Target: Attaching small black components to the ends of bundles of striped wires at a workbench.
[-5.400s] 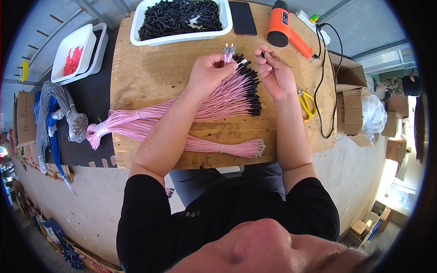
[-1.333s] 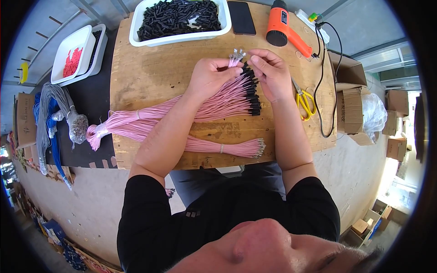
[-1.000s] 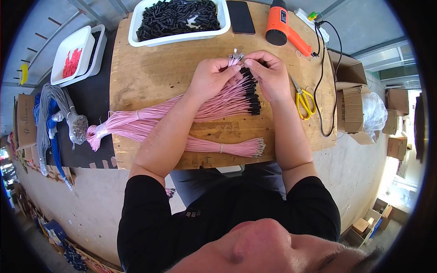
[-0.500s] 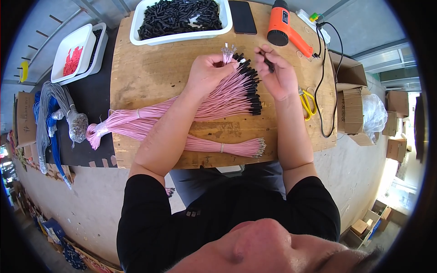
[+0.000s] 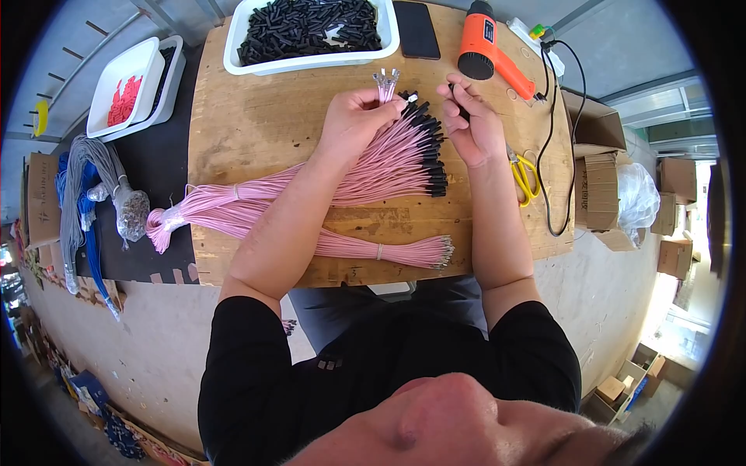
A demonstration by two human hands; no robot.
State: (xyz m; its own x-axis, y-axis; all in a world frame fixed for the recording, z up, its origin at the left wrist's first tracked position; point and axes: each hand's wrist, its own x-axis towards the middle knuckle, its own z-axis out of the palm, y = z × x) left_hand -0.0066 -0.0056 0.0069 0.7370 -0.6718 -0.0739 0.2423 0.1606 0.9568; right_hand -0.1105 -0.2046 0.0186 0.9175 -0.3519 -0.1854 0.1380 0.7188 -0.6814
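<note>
My left hand is closed round several pink wires, whose bare metal terminals stick up above the fingers. A small white piece shows at its thumb tip. Just to the right, my right hand is curled with black sleeves between fingers and palm. Under the left hand a large bundle of pink wires fans out, and many of its ends carry black sleeves. Nearer to me lies a tied pink bundle with bare metal ends.
A white tub of black sleeves stands at the back, beside a dark phone. An orange heat gun, yellow-handled cutters and a black cable lie right. Left are a tub of red pieces and grey wires.
The wire ends in my left hand have shifted slightly up and left and spread a little. My right fingers have curled in further around the black sleeves.
</note>
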